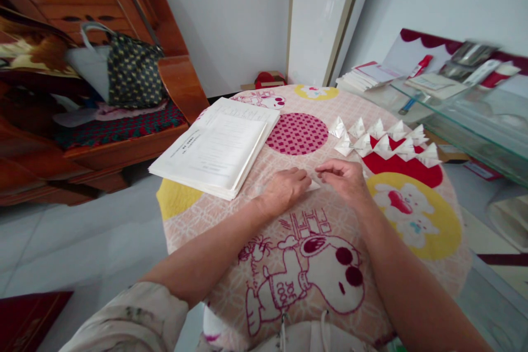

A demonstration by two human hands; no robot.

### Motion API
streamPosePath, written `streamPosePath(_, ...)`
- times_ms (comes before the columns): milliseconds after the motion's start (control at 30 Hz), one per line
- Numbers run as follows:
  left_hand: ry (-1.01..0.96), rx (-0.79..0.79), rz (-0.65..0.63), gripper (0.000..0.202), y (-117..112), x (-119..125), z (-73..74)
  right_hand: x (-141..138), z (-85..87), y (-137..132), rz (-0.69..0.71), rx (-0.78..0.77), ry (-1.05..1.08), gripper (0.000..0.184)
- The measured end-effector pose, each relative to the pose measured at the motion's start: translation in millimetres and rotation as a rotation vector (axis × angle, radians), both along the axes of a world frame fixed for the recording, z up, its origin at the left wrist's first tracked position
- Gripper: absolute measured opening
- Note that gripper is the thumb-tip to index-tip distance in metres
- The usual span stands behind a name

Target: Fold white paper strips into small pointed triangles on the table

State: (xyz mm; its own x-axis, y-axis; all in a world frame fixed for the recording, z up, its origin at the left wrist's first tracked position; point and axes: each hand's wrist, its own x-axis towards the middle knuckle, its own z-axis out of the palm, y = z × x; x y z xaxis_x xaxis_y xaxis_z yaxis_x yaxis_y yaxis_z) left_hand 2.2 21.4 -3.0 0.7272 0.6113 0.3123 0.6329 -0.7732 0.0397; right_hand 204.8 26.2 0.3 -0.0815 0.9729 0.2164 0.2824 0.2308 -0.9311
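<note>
My left hand (287, 191) rests low over the cloth-covered round table, its fingers curled down on a small white piece of paper (314, 185). Most of that paper is hidden beneath the fingers. Just to the right, my right hand (345, 180) is closed, thumb and fingertips pinched together beside the paper's edge. Whatever sits in that pinch is too small to make out. A thick stack of printed sheets (214, 146) lies to the left of my hands. Two rows of folded paper pieces (383, 144) with pointed tops stand beyond my right hand.
The patterned tablecloth (247, 264) covers the round table. At the right, a glass shelf (462, 121) stands close to the table edge, with papers (367, 76) and metal bowls (472, 54). A wooden bench (177, 80) with a dark patterned bag (134, 71) is at the left.
</note>
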Motion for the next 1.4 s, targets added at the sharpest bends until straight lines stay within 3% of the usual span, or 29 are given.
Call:
streamPosePath(200,0.040,-0.142,0.000,0.014,-1.1,-2.3,-5.1,2.4,9.5,-6.1,0.316,0.071,-0.351,0.021)
streamPosePath(333,-0.085,-0.217,-0.049,0.018,4.9,-14.5,-2.6,-0.6,6.2,-9.9,0.378,0.080,-0.488,0.019)
streamPosePath(467,-0.122,-0.286,-0.095,0.013,8.3,-20.4,2.7,-4.4,5.3,-13.1,0.375,0.138,-0.631,0.013)
streamPosePath(600,-0.152,-0.362,-0.058,0.012,12.0,-23.4,5.9,-7.9,9.1,-13.7,0.387,0.139,-0.632,0.020)
streamPosePath(800,-0.241,-0.532,0.076,0.014,24.7,-28.2,4.4,-9.0,11.4,-9.9,0.275,0.070,-0.598,0.030)
streamPosePath(1067,-0.236,-0.649,0.215,0.018,26.9,-24.4,9.1,-9.8,11.4,-8.8,0.131,-0.114,-0.640,0.020)
streamPosePath(1267,-0.312,-0.695,0.217,0.015,28.8,-25.8,6.1,-8.6,9.8,-5.3,0.088,-0.161,-0.685,0.022)
streamPosePath(1400,-0.343,-0.730,0.213,0.016,31.8,-26.5,4.9,-4.6,9.0,-4.4,0.134,-0.151,-0.686,0.019)
